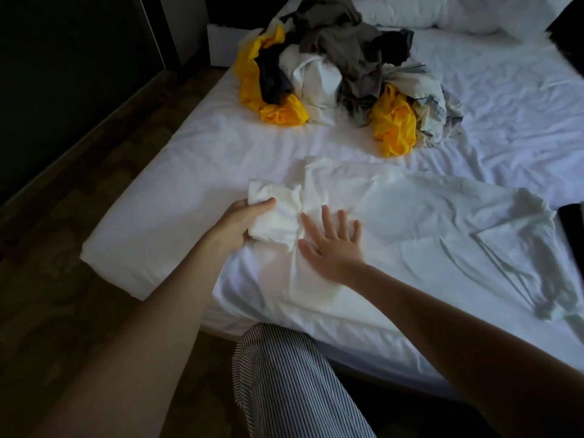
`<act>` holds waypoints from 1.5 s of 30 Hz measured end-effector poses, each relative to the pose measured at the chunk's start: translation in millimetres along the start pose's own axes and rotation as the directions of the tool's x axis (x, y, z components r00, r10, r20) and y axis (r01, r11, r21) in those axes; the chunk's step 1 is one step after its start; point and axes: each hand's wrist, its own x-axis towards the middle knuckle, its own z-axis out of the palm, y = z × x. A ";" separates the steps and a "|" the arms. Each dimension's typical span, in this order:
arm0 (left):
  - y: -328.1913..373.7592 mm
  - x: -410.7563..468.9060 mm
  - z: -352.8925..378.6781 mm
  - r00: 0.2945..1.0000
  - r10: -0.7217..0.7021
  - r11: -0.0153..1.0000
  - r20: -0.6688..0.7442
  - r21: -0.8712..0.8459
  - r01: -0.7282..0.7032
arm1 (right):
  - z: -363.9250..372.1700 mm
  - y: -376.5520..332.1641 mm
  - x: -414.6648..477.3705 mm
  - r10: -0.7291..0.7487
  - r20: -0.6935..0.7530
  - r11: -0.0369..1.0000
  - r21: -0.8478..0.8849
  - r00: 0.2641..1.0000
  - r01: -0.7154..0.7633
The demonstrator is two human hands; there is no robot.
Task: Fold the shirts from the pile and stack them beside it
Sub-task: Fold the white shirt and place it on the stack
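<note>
A white shirt lies spread flat on the bed, close to its near edge. My left hand grips the shirt's left sleeve, thumb on top of the cloth. Just right of that sleeve, my right hand presses flat on the shirt's body with fingers straight and spread. The pile of shirts, yellow, white, grey and black, sits crumpled farther back on the bed.
The bed's white sheet stretches to the right and far side, with a pillow at the back. Dark floor runs along the left of the bed. My striped trouser leg is against the near edge. A dark object lies at the right.
</note>
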 end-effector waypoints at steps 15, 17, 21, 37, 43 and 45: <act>-19.0 15.6 -0.8 0.765 0.330 0.905 -0.553 0.417 -0.089 | -21.2 10.7 7.7 0.006 -0.158 0.997 -0.073 0.987 -0.018; -16.4 14.3 0.6 0.804 0.275 0.936 -0.528 0.338 -0.098 | -35.2 10.0 17.9 -0.066 -0.283 0.994 -0.099 0.957 0.040; -13.4 11.2 -0.2 0.841 0.235 0.956 -0.488 0.272 -0.110 | -35.4 12.8 40.1 -0.115 -0.050 0.992 -0.052 0.992 0.112; 8.4 -16.4 0.5 0.858 0.353 0.931 -0.372 0.050 -0.361 | -81.3 -85.1 74.0 -0.112 -0.108 0.822 0.549 0.988 0.153; 9.8 -18.0 -1.6 0.936 0.222 0.972 -0.273 0.135 -0.191 | -96.6 -84.5 89.9 -0.005 0.059 0.850 0.527 0.998 -0.027; 5.0 -17.3 -3.5 0.960 0.160 0.963 -0.232 0.250 -0.101 | -95.1 -80.2 94.7 0.002 -0.035 0.828 0.560 0.999 0.018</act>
